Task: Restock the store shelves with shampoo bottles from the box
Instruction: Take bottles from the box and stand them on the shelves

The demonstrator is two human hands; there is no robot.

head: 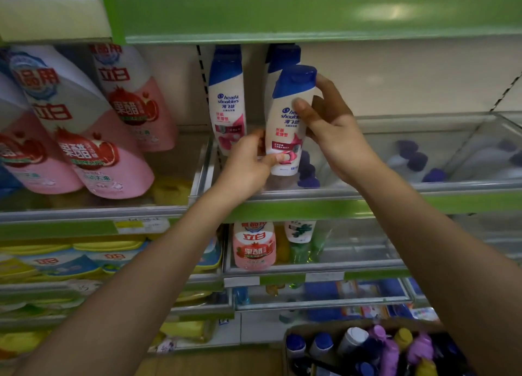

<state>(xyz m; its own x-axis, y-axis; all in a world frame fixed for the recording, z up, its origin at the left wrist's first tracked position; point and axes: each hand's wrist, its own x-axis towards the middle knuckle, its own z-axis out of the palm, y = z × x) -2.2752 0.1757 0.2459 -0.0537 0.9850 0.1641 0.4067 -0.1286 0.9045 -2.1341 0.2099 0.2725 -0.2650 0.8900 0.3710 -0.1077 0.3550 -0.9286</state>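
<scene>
Left hand (248,163): pinching the shampoo bottle's (288,124) base, thumb across the label.
Right hand (333,130): wrapped round its upper body, under the blue cap.
Bottle: slightly tilted, over the shelf (395,203), right of another shampoo bottle (226,98).
Box (293,333): near right, holding bottles.

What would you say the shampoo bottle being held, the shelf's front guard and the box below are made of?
Shampoo bottle: apparently opaque white plastic, smooth, with a glossy blue cap and printed label. Front guard: clear acrylic or glass; bottles show through it, with reflections. Box: probably cardboard, given its matte brown edge.
</scene>
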